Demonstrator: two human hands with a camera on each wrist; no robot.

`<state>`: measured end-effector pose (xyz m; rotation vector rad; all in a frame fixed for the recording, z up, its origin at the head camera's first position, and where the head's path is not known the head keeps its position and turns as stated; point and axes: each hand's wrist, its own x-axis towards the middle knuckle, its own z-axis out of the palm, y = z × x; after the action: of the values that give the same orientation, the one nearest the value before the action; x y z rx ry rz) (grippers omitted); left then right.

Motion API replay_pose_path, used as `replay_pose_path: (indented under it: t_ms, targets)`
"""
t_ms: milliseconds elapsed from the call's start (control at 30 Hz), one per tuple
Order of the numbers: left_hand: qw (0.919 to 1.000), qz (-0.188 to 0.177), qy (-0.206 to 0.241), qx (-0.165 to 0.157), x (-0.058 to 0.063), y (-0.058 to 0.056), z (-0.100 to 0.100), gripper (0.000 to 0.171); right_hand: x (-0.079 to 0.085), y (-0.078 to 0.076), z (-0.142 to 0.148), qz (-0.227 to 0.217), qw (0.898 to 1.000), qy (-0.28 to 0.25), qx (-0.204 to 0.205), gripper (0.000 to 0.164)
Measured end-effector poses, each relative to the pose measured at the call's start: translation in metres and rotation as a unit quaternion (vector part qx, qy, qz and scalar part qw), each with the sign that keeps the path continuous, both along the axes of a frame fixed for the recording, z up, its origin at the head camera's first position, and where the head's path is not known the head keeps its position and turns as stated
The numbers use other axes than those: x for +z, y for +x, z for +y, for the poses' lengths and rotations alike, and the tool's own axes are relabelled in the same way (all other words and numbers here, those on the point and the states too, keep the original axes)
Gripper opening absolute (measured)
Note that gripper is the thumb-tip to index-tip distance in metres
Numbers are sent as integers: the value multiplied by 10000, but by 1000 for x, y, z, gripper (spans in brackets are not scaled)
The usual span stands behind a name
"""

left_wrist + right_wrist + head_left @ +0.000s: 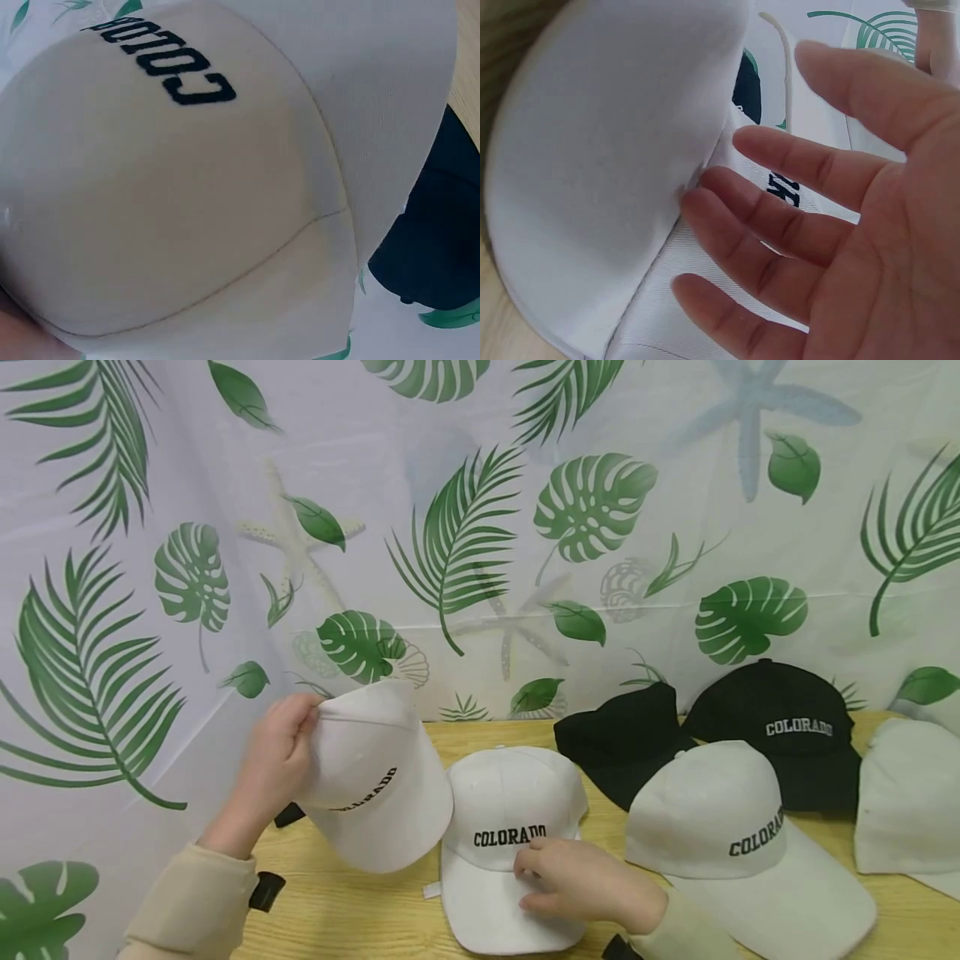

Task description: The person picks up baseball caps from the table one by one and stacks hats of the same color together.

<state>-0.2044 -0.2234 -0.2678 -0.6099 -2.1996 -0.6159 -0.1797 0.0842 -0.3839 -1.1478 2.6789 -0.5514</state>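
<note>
My left hand (279, 756) grips a white baseball cap (367, 739) by the back of its crown, at the left of the head view. The cap is tilted, its brim pointing down and right, with dark COLORADO lettering on the front. The same cap (187, 202) fills most of the left wrist view. A second white COLORADO cap (498, 785) sits upright on the table beside it, brim towards me. Over the seam between its crown and brim is my right hand (581, 881). In the right wrist view, the fingers (742, 244) of that hand are spread and loosely bent.
Two black caps (622, 735) (795, 760) stand at the back right of the wooden table (315, 902). In front of them is another white cap (705, 818), with one more white cap (907, 793) at the right edge. A leaf-printed curtain (465, 427) hangs behind.
</note>
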Motion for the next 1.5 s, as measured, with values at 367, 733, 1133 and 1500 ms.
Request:
replay_pose_path:
  t_ms: [367, 733, 1133, 1500]
  targets:
    - [9977, -316, -85, -601, 5, 10, 24, 12, 4, 2, 0, 17, 10000, -14, 54, 23]
    - [9916, -888, -90, -941, -1, 8, 52, 11, 8, 2, 4, -44, 10000, 38, 50, 24]
    - [9761, -1693, 93, -1356, -18, -8, 84, 13, 20, 4, 17, -785, 9966, 248, -104, 23]
    - [9627, -2095, 292, -1687, -23, -20, 97, 15, 24, 9, 20, -1042, 9943, 191, 104, 24]
